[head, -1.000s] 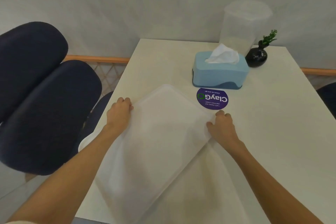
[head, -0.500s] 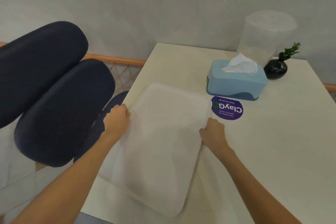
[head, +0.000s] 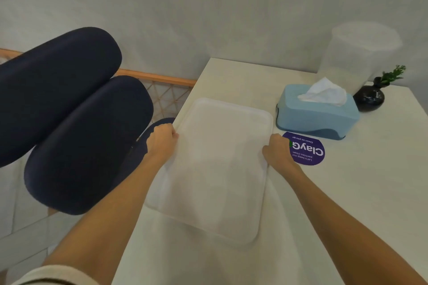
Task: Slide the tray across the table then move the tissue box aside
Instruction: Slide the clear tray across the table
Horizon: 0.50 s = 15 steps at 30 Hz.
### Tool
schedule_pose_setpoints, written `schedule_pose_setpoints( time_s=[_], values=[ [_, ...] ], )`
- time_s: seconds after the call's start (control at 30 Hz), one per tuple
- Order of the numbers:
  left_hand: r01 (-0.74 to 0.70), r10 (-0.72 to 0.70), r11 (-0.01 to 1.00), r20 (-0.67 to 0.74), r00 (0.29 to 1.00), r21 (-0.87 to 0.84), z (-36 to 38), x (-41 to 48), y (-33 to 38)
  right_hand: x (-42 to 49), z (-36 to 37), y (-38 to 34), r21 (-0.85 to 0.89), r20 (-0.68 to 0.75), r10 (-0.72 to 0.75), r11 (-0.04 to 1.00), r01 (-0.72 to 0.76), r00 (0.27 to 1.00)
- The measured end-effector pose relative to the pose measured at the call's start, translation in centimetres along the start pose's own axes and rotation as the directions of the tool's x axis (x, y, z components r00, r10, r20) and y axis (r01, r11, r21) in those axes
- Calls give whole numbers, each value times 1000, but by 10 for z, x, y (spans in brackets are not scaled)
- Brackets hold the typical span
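Note:
A white rectangular tray (head: 220, 164) lies flat along the left edge of the pale table (head: 359, 192). My left hand (head: 162, 140) grips the tray's left rim at the table edge. My right hand (head: 278, 152) grips its right rim. A light blue tissue box (head: 317, 115) with a white tissue sticking up stands just beyond the tray's far right corner, apart from both hands.
A purple round sticker (head: 308, 149) sits on the table beside my right hand. A clear plastic container (head: 361, 55) and a small black vase with a green sprig (head: 370, 97) stand behind the tissue box. Dark blue chairs (head: 76, 127) are left of the table.
The tray has slid away from me and turned, from skewed and hanging over the near-left edge to lying along the left side. Both hands kept their grip and moved with it.

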<state>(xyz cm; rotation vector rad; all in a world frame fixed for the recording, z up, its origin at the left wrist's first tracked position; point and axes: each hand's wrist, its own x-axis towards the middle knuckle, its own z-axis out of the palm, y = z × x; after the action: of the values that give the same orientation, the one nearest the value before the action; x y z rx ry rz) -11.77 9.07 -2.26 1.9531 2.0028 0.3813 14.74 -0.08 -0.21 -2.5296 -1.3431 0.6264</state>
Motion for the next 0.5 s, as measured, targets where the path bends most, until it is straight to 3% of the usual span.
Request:
schedule_pose_setpoints(
  time_s=[0.23, 0.33, 0.5],
  values=[
    [-8, 8, 1000, -9, 1000, -18, 2, 7, 1, 4, 1, -3, -29, 2, 6, 1000, -6, 1000],
    [-15, 14, 1000, -13, 1000, -23, 4, 8, -1, 4, 2, -3, -116, -2, -13, 993, 13, 1000],
    [-1, 1, 999, 1, 1000, -49, 6, 8, -6, 1, -6, 7, -61, 8, -42, 997, 42, 999]
  ],
)
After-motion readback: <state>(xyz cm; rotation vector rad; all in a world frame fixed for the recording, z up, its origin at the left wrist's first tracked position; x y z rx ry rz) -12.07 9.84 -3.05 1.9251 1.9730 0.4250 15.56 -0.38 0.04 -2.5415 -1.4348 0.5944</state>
